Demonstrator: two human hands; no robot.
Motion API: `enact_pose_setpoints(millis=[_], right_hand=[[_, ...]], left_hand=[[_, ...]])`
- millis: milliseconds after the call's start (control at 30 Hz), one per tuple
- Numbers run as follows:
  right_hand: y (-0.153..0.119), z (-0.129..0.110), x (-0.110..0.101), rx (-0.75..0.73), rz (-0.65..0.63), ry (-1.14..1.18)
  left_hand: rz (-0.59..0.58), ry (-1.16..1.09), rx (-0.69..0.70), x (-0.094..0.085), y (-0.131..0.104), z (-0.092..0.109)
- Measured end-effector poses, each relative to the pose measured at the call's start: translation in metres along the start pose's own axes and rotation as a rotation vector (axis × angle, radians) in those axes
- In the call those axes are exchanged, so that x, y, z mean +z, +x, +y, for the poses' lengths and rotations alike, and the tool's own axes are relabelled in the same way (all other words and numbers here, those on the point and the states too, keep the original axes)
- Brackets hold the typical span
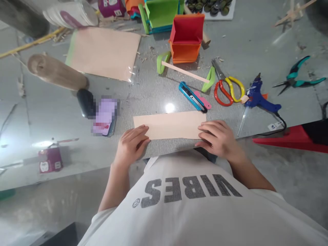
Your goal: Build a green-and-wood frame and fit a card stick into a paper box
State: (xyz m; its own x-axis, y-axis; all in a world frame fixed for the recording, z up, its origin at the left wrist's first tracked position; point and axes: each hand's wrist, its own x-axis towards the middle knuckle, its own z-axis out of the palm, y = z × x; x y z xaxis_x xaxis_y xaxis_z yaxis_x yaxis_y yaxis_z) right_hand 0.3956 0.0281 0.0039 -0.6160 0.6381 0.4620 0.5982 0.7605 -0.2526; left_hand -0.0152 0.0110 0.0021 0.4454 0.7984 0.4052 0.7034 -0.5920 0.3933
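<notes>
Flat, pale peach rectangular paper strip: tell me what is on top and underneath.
Over the left end of the paper strip are fingers of the left hand; over its right end, those of the right hand. Glossy grey tabletop shows around it; whatever lies beneath is covered.

Grey table [153, 94] (glossy) under paper strip [174, 126], scissors [223, 79], pliers [291, 82].

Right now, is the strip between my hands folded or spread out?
Spread out: the peach strip shows no fold, your left hand and right hand at its ends.
</notes>
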Motion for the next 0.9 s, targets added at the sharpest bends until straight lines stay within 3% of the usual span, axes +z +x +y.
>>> enact_pose_setpoints(millis=[167, 333, 533, 900], right_hand=[[0.003, 0.007, -0.003, -0.079, -0.016, -0.006], [0.003, 0.007, -0.002, -0.151, 0.008, -0.041], [-0.003, 0.003, 0.005, -0.111, 0.029, -0.055], [-0.013, -0.017, 0.016, 0.219, 0.109, 0.102]], left_hand=[[0.023, 0.094, -0.069, 0.008, -0.008, 0.012], [0.072, 0.286, -0.081, 0.021, -0.009, 0.040], [-0.048, 0.286, -0.068, 0.039, 0.006, 0.071], [-0.021, 0.238, -0.030, 0.016, -0.007, 0.040]])
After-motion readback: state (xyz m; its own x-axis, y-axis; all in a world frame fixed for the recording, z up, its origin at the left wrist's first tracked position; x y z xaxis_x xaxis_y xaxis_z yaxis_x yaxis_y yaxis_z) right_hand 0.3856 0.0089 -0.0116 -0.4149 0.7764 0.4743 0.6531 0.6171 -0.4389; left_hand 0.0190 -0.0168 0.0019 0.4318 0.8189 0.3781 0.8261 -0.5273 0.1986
